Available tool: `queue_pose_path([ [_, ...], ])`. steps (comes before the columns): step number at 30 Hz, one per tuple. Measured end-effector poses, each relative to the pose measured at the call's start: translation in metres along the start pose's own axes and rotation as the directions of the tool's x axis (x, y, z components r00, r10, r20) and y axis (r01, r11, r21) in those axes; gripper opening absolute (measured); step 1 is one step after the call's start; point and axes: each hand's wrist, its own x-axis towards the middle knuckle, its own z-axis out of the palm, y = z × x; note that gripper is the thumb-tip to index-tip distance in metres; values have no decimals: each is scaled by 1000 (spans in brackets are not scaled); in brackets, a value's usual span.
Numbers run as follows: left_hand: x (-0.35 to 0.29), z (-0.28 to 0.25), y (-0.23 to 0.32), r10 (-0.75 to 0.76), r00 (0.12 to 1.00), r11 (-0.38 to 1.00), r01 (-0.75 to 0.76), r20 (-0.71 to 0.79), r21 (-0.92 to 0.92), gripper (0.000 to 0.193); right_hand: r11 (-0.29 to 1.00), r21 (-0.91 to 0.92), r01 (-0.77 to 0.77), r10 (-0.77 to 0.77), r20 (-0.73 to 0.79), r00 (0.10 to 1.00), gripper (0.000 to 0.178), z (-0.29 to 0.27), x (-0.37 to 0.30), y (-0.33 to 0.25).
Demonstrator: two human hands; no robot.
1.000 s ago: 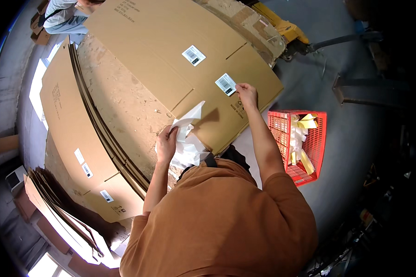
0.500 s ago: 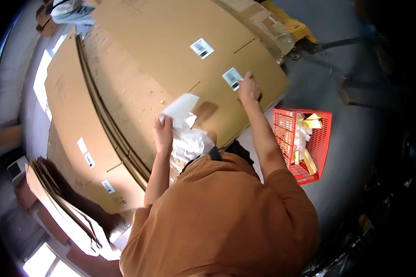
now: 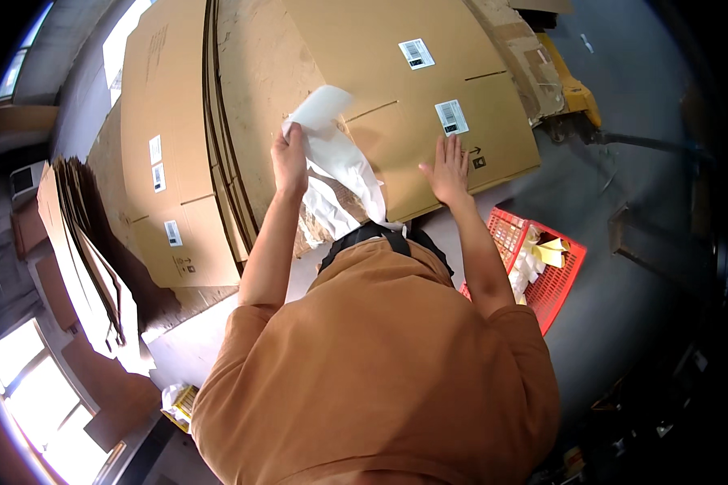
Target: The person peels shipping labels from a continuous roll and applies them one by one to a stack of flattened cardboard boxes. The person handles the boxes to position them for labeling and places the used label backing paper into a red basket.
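Note:
My left hand (image 3: 290,158) is closed on a long strip of white backing paper (image 3: 341,158), whose upper end curls over the fingers. The strip's lower lengths hang down toward my waist in loose folds. My right hand (image 3: 447,175) lies flat on a brown flattened cardboard box (image 3: 376,48), fingers spread. Its fingertips touch the lower edge of a white barcode label (image 3: 451,117) stuck on that cardboard. A second white label (image 3: 416,54) is stuck farther up on the same sheet.
To my left stands a stack of flattened boxes (image 3: 166,89) with labels on the top one. More folded cardboard (image 3: 81,250) leans at the far left. A red plastic crate (image 3: 560,283) with crumpled paper sits right of my right forearm. Yellow equipment (image 3: 578,93) is beyond the boxes.
My right hand has gone from fingers bent at the label's edge to flat on the cardboard just below it. My left hand still holds the paper strip, now more stretched out. The view has shifted.

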Motion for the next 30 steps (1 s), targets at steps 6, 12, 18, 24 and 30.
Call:
queue_pose_path([
  [6, -10, 2, 33, 26, 1000, 947, -23, 5, -320, 27, 792, 603, 94, -94, -31, 995, 51, -29, -21, -17],
  [12, -26, -24, 71, 94, 929, 796, 147, 359, -587, 45, 473, 861, 186, -159, -124, 979, 52, -88, -12, -71],
  [18, -43, -28, 102, 135, 912, 708, 185, 388, -681, 50, 421, 816, 396, -176, -355, 918, 74, -121, -12, -94],
  [24, -50, -25, 110, 133, 877, 780, 195, 462, -595, 49, 558, 343, 756, -492, -597, 634, 75, -188, -7, -105],
  [30, -33, -25, 106, -51, 907, 866, 249, 418, -434, 47, 195, 826, 528, -579, -338, 742, 49, -202, 1, -105],
])
